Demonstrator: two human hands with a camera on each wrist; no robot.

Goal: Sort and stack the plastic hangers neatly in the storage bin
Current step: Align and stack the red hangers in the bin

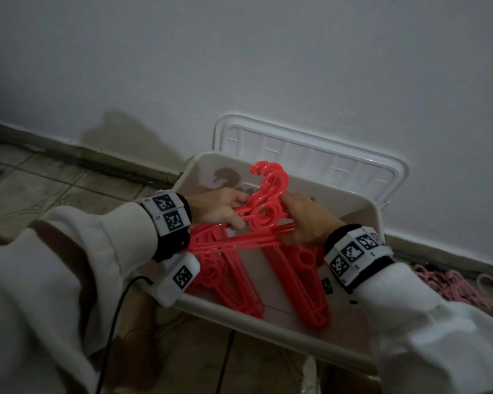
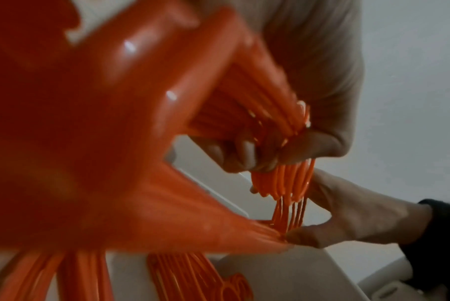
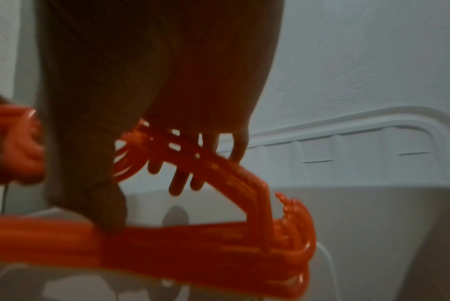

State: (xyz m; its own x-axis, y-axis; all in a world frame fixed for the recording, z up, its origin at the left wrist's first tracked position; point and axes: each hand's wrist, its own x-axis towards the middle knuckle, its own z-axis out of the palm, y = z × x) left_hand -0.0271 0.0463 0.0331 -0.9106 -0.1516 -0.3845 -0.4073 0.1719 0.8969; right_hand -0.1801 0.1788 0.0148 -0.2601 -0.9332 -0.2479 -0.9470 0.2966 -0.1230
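Over the white storage bin [image 1: 200, 164] both hands hold one bundle of several red plastic hangers [image 1: 264, 216], hooks pointing up toward the wall. My left hand [image 1: 234, 211] grips the bundle's left side near the necks. My right hand [image 1: 293, 220] grips its right side, thumb [image 3: 110, 211] pressed onto the lower bars [image 3: 192, 244]. In the left wrist view the left fingers [image 2: 244, 154] curl round the hanger bars, and the right hand [image 2: 347, 213] pinches them from below. Two stacks of red hangers [image 1: 234, 282] [image 1: 305, 282] lie side by side in the bin.
The bin's clear lid [image 1: 310, 155] leans upright against the white wall just behind it. A pile of pale pink hangers [image 1: 453, 288] lies on the tiled floor to the right. A black cable [image 1: 111, 331] trails from my left wrist.
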